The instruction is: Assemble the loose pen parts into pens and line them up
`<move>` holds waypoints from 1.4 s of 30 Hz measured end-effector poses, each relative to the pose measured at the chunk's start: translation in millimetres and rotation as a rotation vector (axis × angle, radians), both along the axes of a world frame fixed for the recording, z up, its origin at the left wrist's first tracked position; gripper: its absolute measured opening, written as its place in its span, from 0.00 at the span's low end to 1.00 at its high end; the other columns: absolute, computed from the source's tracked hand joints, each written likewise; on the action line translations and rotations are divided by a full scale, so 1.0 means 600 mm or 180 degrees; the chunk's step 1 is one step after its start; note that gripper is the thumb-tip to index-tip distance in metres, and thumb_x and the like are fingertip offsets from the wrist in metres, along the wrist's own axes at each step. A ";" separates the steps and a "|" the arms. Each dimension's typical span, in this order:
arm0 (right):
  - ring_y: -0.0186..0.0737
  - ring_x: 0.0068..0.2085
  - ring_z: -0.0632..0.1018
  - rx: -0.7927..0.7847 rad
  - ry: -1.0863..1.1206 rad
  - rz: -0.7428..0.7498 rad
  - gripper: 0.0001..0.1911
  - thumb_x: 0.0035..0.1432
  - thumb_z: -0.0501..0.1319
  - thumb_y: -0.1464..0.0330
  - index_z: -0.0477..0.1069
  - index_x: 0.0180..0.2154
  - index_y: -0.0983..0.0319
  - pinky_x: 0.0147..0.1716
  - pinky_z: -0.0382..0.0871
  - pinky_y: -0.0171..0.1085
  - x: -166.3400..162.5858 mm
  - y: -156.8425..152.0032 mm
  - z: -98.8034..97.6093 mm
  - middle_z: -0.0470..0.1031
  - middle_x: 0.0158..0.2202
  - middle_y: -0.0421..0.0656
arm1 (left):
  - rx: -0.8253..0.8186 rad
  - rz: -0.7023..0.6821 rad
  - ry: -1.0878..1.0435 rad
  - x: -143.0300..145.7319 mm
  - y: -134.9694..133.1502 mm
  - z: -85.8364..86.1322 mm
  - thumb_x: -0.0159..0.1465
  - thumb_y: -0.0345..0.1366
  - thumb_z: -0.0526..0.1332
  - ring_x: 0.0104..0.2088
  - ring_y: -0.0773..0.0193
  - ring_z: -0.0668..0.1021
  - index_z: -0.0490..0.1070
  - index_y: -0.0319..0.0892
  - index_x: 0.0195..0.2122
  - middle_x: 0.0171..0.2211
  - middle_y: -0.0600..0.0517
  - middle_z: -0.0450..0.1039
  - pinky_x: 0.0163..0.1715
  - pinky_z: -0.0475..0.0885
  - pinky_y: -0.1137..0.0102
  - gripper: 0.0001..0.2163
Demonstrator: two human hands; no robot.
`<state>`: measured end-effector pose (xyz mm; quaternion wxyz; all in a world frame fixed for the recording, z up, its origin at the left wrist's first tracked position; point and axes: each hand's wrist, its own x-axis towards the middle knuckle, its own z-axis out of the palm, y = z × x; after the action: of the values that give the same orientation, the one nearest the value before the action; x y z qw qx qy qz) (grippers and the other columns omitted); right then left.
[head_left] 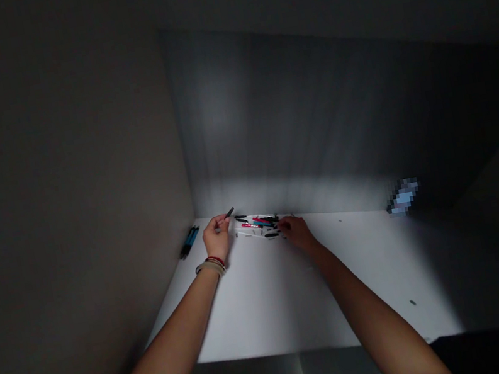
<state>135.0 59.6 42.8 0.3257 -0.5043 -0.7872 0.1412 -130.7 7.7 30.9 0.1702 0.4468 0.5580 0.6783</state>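
Note:
My left hand [216, 237], with bands on the wrist, pinches a thin dark pen part [229, 212] whose tip points up to the right. Just right of it, at the back of the white table, lies a pile of pen parts [262, 222] in black, red and blue, with small pieces scattered around. My right hand [296, 230] is at the right end of this pile, fingertips drawn together. What those fingers hold, if anything, is too small and dark to make out.
Several blue and black pens [189, 242] lie together at the table's left edge, beside the wall. A phone-like lit object, pixelated, [403, 196] leans at the back right. One small dark piece [413, 302] lies near the front right of the white table [270, 311]. A grey panel [267, 120] rises behind.

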 end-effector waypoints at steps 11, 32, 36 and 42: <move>0.43 0.38 0.81 -0.0471 -0.0745 0.0182 0.04 0.54 0.68 0.71 0.80 0.34 0.64 0.37 0.69 0.35 0.029 -0.005 0.007 0.83 0.36 0.46 | 0.0107 -0.0533 0.0094 0.018 0.011 -0.012 0.56 0.37 0.69 0.38 0.60 0.78 0.79 0.40 0.38 0.35 0.48 0.80 0.43 0.72 0.67 0.09; 0.40 0.30 0.78 -0.0605 0.0868 0.0175 0.11 0.58 0.61 0.63 0.79 0.35 0.62 0.29 0.71 0.35 0.013 0.001 0.024 0.81 0.30 0.44 | -0.0005 -0.1498 -0.0803 0.038 -0.004 0.010 0.51 0.52 0.73 0.36 0.58 0.82 0.77 0.38 0.37 0.36 0.43 0.83 0.40 0.75 0.64 0.22; 0.40 0.31 0.79 -0.0951 0.1598 0.0464 0.17 0.53 0.66 0.54 0.78 0.36 0.62 0.26 0.70 0.33 -0.005 -0.023 0.042 0.80 0.30 0.43 | -0.0157 -0.1833 -0.0648 0.053 -0.004 0.000 0.55 0.53 0.70 0.32 0.61 0.80 0.79 0.38 0.44 0.34 0.46 0.81 0.31 0.74 0.69 0.25; 0.39 0.31 0.77 -0.0989 0.1885 0.0524 0.23 0.48 0.70 0.51 0.80 0.37 0.62 0.28 0.72 0.35 -0.034 -0.043 0.044 0.80 0.30 0.42 | -0.0317 -0.2352 -0.0542 0.078 -0.007 -0.014 0.57 0.43 0.70 0.31 0.64 0.80 0.79 0.39 0.46 0.42 0.44 0.80 0.30 0.76 0.69 0.18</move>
<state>114.6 34.1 69.3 0.4469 -0.4198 -0.6656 0.4255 -83.8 3.3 22.2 0.4706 0.5511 0.3754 0.5779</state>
